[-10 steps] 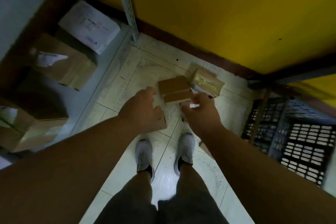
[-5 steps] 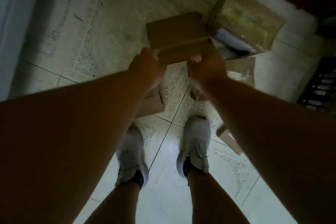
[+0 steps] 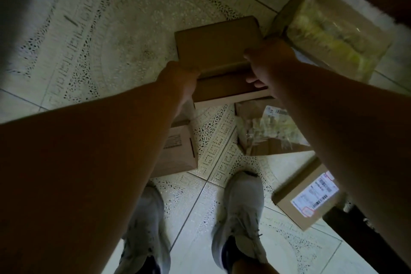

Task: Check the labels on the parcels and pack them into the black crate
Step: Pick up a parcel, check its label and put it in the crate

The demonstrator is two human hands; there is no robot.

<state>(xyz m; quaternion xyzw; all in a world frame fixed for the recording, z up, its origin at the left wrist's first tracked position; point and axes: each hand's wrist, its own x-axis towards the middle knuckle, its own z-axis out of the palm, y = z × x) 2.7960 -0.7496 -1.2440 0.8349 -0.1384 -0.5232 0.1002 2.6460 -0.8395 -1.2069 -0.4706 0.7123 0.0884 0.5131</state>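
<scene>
Both hands now grip the flat brown cardboard parcel [image 3: 216, 43], which half a second ago they were only reaching. The left hand [image 3: 178, 83] curls its fingers under the near left corner; the right hand [image 3: 266, 63] wraps the right edge, fingers [image 3: 252, 79] bent beneath. A second thin brown box [image 3: 226, 91] sits under it. The view has dropped closer to the patterned tile floor [image 3: 111, 40]. A plastic-wrapped carton [image 3: 329, 26] lies just beside, and a labelled brown box [image 3: 309, 196] near the right white shoe [image 3: 241, 213].
</scene>
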